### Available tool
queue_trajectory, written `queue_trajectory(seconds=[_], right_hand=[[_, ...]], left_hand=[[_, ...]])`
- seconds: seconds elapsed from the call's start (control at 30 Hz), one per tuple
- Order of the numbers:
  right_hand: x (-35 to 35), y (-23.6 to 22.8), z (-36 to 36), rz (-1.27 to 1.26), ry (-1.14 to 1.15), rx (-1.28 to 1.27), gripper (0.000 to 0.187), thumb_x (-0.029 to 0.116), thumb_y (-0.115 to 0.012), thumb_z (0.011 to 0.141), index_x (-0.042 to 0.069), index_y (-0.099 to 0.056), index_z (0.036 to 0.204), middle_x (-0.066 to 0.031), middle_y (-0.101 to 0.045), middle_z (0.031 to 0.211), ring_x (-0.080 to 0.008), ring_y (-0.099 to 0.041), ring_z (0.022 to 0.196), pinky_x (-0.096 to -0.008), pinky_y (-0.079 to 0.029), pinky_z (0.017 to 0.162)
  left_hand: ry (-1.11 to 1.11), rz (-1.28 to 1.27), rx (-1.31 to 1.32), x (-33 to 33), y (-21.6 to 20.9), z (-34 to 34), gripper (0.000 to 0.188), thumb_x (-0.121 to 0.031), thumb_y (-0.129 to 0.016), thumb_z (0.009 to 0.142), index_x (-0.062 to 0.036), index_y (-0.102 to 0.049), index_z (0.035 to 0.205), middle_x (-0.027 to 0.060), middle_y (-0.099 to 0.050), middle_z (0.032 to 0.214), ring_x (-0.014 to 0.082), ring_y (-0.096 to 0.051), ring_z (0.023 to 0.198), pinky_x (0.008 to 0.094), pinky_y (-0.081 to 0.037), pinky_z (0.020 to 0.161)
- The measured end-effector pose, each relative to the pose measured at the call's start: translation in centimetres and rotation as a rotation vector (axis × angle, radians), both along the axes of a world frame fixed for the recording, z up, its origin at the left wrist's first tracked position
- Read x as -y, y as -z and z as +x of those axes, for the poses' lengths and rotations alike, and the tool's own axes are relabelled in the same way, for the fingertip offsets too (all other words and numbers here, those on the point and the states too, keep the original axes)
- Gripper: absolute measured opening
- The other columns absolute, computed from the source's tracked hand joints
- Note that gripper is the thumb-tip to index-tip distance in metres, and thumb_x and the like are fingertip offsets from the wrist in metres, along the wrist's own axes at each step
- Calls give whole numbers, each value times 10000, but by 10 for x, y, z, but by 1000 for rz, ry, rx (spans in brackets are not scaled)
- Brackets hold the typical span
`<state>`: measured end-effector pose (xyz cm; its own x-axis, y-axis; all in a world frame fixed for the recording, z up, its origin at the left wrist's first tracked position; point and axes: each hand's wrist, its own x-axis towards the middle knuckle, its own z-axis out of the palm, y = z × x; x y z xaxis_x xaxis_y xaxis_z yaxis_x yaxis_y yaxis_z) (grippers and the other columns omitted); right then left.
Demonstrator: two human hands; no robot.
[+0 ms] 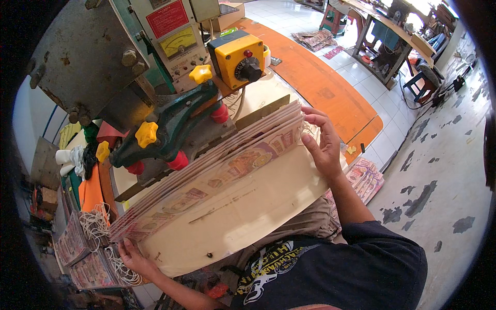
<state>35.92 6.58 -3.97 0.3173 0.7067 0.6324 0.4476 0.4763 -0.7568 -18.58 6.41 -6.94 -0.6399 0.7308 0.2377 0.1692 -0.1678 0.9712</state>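
Observation:
A thick stack of long printed sheets [227, 173], pinkish with food pictures, stands tilted on edge across the cream-covered worktop [243, 206]. Its layered upper edges lie along a metal bar of the press machine [170, 126]. At the far right end, my right hand [323, 147] grips the stack, thumb on the near face and fingers round the end. My left hand [133, 257] holds the lower left corner, its fingers partly hidden. Dark green machine arms with red feet [177, 160] and yellow knobs [146, 134] stand just beyond the stack.
A yellow control box [237, 59] with a black dial sits behind the stack. Printed bundles with white cords [95, 225] lie at the left. More printed pieces [364, 178] are at my right, beside an orange tabletop [320, 93]. A peeling wall [434, 181] runs along the right.

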Motion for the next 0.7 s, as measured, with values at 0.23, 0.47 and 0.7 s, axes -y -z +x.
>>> queue_trajectory(seconds=[0.23,0.47,0.7], right_hand=[[2,-1,1,-11,39,45,358,197,-684,899,15,-610,1199,-164,-600,1252,-288,-545,1212,-411,-387,1057],[2,0,1,-16,37,21,358,183,-688,888,10,-624,1194,-162,-605,1224,-279,-556,1189,-397,-401,1042],[2,-1,2,-19,55,52,371,176,-682,883,11,-624,1209,-160,-606,1209,-276,-559,1180,-393,-406,1033]], left_hand=[[19,13,-4,0,3,-5,513,-291,-681,961,74,-522,1286,100,-603,1147,173,-583,1025,321,-487,937],[-15,6,-1,-2,3,-2,479,-275,-677,964,73,-540,1264,93,-603,1132,163,-579,1010,314,-486,938],[11,5,8,-1,4,-7,476,-262,-680,963,73,-536,1270,95,-599,1142,163,-581,1012,310,-486,934]])
